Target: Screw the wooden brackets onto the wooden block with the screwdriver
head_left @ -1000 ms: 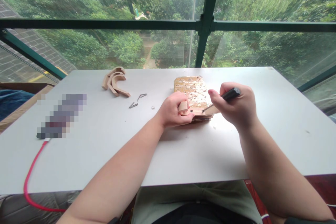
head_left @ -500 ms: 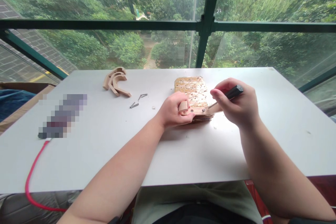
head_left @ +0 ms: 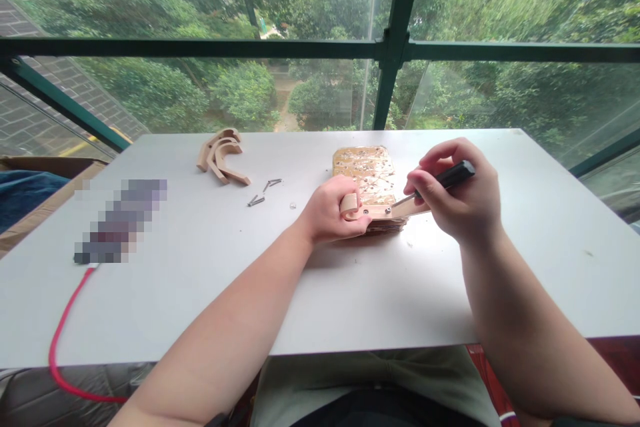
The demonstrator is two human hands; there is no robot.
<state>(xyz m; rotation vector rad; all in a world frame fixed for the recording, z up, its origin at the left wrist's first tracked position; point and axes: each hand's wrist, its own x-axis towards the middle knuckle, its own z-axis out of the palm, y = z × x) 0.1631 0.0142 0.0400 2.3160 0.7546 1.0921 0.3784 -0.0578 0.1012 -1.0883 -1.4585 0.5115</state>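
A curved wooden hook [head_left: 378, 211] lies across the near edge of a worn block wrapped in tape [head_left: 365, 170], which is dotted with small holes. My left hand [head_left: 336, 210] is closed around the hook's curled left end and presses it against the block. Two small metal fasteners show on the hook's flat face. My right hand [head_left: 457, 193] grips the black handle of a screwdriver [head_left: 456, 175]. The screwdriver slants down to the left, its tip at the right-hand screw [head_left: 387, 211]; whether it sits in the screw head I cannot tell.
Several curved wooden pieces [head_left: 223, 157] lie at the back left of the white table [head_left: 200, 307]. Loose screws [head_left: 257, 201] and a small clear ring [head_left: 293, 205] lie nearer. A red cable [head_left: 55, 340] runs from a blurred-out object at left. Windows stand behind the table.
My right hand has shifted slightly right and its fingers have rolled on the handle, with the screwdriver still at the same screw. The left hand, hook and block stay where they were.
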